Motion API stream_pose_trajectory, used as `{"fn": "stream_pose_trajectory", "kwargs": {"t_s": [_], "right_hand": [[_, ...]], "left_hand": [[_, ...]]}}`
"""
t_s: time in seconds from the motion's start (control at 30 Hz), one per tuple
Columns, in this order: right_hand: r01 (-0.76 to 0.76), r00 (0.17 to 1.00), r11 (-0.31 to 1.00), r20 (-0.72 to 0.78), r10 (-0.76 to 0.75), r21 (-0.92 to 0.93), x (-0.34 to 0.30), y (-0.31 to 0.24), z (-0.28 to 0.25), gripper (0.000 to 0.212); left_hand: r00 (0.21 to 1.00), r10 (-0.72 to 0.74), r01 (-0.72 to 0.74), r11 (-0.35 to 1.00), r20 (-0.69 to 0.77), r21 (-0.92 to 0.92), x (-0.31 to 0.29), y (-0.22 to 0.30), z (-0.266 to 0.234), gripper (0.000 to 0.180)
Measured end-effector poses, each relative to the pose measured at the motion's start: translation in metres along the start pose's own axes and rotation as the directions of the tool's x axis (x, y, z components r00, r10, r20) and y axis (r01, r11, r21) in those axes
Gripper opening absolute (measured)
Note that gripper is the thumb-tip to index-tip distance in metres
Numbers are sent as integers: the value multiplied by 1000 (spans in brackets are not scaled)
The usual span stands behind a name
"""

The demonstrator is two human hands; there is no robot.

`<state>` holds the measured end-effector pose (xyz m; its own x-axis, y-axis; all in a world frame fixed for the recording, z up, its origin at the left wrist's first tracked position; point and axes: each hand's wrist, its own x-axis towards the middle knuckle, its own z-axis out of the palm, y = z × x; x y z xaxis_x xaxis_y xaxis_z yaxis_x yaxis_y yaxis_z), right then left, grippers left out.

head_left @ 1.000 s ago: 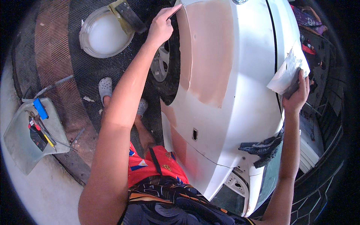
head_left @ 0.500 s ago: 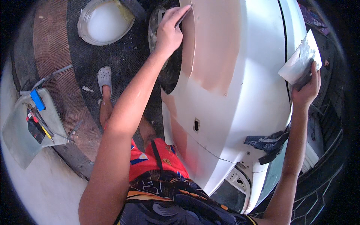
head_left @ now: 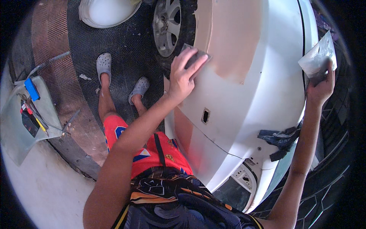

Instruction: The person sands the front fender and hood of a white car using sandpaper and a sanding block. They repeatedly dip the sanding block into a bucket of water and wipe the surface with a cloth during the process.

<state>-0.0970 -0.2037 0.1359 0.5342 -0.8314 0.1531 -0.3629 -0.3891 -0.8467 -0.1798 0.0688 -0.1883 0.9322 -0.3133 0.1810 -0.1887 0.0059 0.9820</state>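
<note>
My left hand (head_left: 183,76) grips a thin dark rectangular spreader (head_left: 196,58), its fingers stretched over the flat face. The spreader lies over the lower edge of the beige filler patch (head_left: 236,42), next to the wheel arch of the white car body (head_left: 232,103). Off to the right, my right hand (head_left: 321,88) holds up a whitish flat plate (head_left: 319,55) with smears on it. Something dark shows between those fingers and the plate; I cannot make out what it is.
The car's wheel (head_left: 167,26) stands left of the panel. A dark rag (head_left: 280,139) lies on the bodywork near my right forearm. At far left, a pale chair seat (head_left: 42,110) carries tools and a blue block (head_left: 32,89). A basin of whitish liquid (head_left: 108,13) stands at the top.
My left hand has come down along the panel with the spreader, from the top of the filler patch to its lower edge. My view has shifted, showing more of the wheel and both shoes.
</note>
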Motion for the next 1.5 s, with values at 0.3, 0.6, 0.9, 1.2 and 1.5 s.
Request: {"fn": "stream_pose_trajectory", "kwargs": {"t_s": [0.3,0.6,0.9,1.2,1.5], "right_hand": [[-36,997,998,64,33,52,8,-1,-2,34],[-327,901,933,248,355,-148,-144,7,41,39],[-892,442,441,388,809,97,-276,-20,114,36],[-563,821,826,127,556,20,-180,-46,58,27],[-696,627,522,771,107,494,-28,6,-43,25]], "left_hand": [[966,-147,165,984,211,-72,-38,-10,-76,57],[980,-98,151,933,174,-326,61,102,-189,51],[803,295,-202,952,518,-229,44,120,-213,51],[910,-127,229,947,396,-224,22,44,-178,50],[68,-746,674,-455,663,-582,-30,-42,-108,17]]}}
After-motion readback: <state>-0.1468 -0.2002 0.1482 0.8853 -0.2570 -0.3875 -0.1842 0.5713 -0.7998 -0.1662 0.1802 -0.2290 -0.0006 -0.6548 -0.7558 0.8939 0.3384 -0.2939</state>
